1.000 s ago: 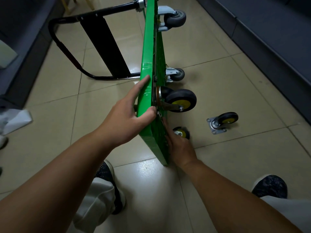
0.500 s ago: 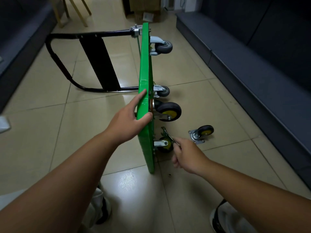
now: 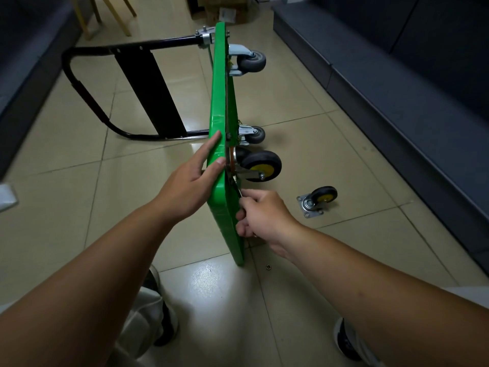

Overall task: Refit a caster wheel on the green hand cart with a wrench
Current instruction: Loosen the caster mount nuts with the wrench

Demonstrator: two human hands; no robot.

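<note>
Caster wheel point(image 3: 260, 165): black tyre with a yellow hub, mounted on the underside of the cart near its near end and sticking out to the right.
Green hand cart point(image 3: 221, 102): stood on its long edge on the tiled floor point(image 3: 304, 107), running from near to far, with the underside facing right.
Left hand point(image 3: 190, 186): gripped the upper edge of the deck just beside the caster wheel. The thumb lay across the edge and the index finger stretched along the left face. The other fingers were out of my sight.
Right hand point(image 3: 262, 215): fingers curled tight round the wrench, the fist against the underside just nearer than the caster wheel.
Wrench point(image 3: 239, 191): only a thin dark end showed above the fist, pointing up toward the wheel's plate. I could not tell whether it sat on a bolt.
Loose caster point(image 3: 318, 201): lay on the floor to the right, well apart from the cart.
Upper grey caster point(image 3: 251, 60): high on the far end of the underside.
Lower grey caster point(image 3: 255, 135): low on the underside, just beyond the caster wheel.
Handle point(image 3: 158, 43): black tube swung out to the left.
Small ring point(image 3: 268, 266): on the tile near the cart's near corner.
Dark bench point(image 3: 397, 88): ran along the right.
</note>
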